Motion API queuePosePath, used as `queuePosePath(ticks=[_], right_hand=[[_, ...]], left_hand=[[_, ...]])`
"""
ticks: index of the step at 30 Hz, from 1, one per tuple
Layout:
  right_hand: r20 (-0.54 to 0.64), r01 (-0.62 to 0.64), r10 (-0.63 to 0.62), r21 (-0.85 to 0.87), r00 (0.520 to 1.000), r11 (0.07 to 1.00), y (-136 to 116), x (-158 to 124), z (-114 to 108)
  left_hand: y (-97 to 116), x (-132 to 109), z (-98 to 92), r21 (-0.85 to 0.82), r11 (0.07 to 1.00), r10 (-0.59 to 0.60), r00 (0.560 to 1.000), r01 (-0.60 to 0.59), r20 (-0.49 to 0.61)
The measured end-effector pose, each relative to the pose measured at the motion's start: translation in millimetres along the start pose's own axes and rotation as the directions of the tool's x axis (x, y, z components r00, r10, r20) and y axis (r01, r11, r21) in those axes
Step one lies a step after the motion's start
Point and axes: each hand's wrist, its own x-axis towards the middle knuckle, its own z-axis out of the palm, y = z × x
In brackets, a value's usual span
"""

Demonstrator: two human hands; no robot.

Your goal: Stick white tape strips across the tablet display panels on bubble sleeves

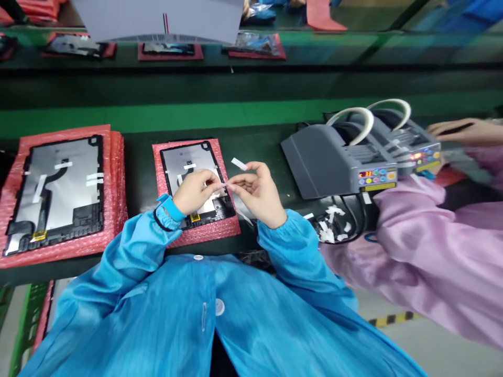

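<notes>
A tablet screen panel [175, 159] with a silver back and black frame lies on a pink bubble-wrap sheet [208, 230] before me. Over its right half, my left hand [196, 192] is closed in a pinch. The fingertips of my right hand [260, 195] meet it there, also pinched. Between them shows a small piece of white tape [223, 185]. A longer strip of white tape [239, 164] sticks out from the tip of my right index finger. White tape pieces lie on the panel, partly hidden by my left hand.
Another taped panel [65, 173] tops a bubble-wrap stack [118, 178] on the left. Two grey tape dispensers [326, 162] stand right, near cables and tape scraps [332, 225]. A co-worker's hand [467, 131] and pink sleeves are beside them. A grey monitor-like housing [157, 21] overhangs the back.
</notes>
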Motion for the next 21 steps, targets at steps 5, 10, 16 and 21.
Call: queuePosePath(ticks=[5,10,16,21], right_hand=[[-0.024,-0.055,0.055,0.010,0.998,0.998,4.2,10.9,-3.2],[0.039,-0.076,0.073,0.063,0.997,0.995,4.5,15.5,1.7],[0.025,-0.098,0.097,0.078,0.995,0.992,3.1,16.6,-0.3],[0.015,-0.088,0.088,0.058,0.996,0.994,8.1,18.7,0.0]], left_hand=[[-7.0,0.7,-0.9,-0.063,0.993,-0.103,0.994,0.101,-0.023],[-7.7,3.1,0.0,-0.065,0.987,-0.149,0.988,0.148,-0.024],[-8.9,5.1,1.6,-0.074,0.984,-0.165,0.986,0.163,-0.021],[-9.4,5.8,2.7,-0.056,0.984,-0.172,0.985,0.172,0.008]])
